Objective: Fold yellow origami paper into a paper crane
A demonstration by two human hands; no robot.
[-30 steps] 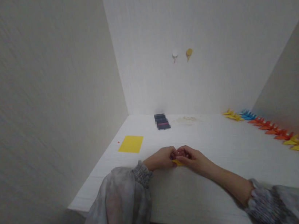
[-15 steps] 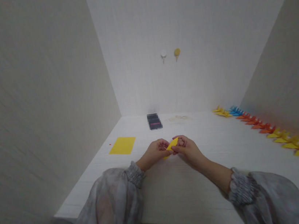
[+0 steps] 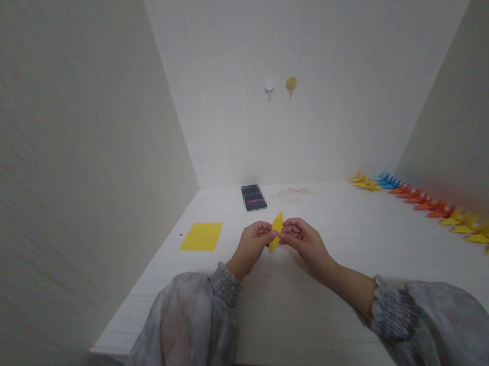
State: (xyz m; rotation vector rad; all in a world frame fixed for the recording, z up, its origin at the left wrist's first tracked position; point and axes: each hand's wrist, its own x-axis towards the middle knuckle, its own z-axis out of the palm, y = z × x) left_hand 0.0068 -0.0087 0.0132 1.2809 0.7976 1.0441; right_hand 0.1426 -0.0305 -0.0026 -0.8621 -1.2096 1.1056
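A small folded yellow paper piece (image 3: 275, 232), narrow and pointed at both ends, is held upright a little above the white table (image 3: 287, 303). My left hand (image 3: 252, 244) pinches its left side with curled fingers. My right hand (image 3: 302, 240) pinches its right side. Both hands meet at the paper, near the table's middle, and grey sleeves cover both forearms.
A flat yellow paper square (image 3: 202, 237) lies at the left of the table. A dark phone-like object (image 3: 253, 197) lies by the back wall. A row of folded paper figures (image 3: 444, 213), yellow, blue and orange, runs along the right wall. Two small hooks (image 3: 279, 86) hang on the back wall.
The hands have lifted the yellow paper off the table and turned it from lying flat to standing nearly upright. The camera view also shifted.
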